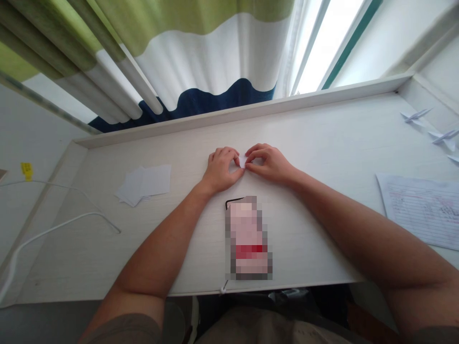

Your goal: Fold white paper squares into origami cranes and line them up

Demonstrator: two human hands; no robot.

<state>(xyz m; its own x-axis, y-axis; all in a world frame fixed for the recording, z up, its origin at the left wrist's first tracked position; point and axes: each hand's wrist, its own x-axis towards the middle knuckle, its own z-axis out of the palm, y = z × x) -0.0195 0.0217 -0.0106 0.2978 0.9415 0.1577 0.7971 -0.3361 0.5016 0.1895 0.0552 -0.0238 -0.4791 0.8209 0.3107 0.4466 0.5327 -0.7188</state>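
My left hand (221, 168) and my right hand (268, 162) rest side by side on the white desk (315, 143), near its middle. Both have their fingers curled and pinched on a small white piece of paper (243, 161) that shows only as a sliver between the fingertips. Most of the paper is hidden under the fingers. Both forearms lie on the desk, reaching in from the near edge.
A phone (248, 237) lies flat between my forearms. A loose stack of small white papers (145, 183) sits to the left. A lined written sheet (423, 208) lies at the right, folded paper cranes (416, 115) beyond it. A white cable (53, 227) curves at the left; a curtain (201, 52) hangs behind.
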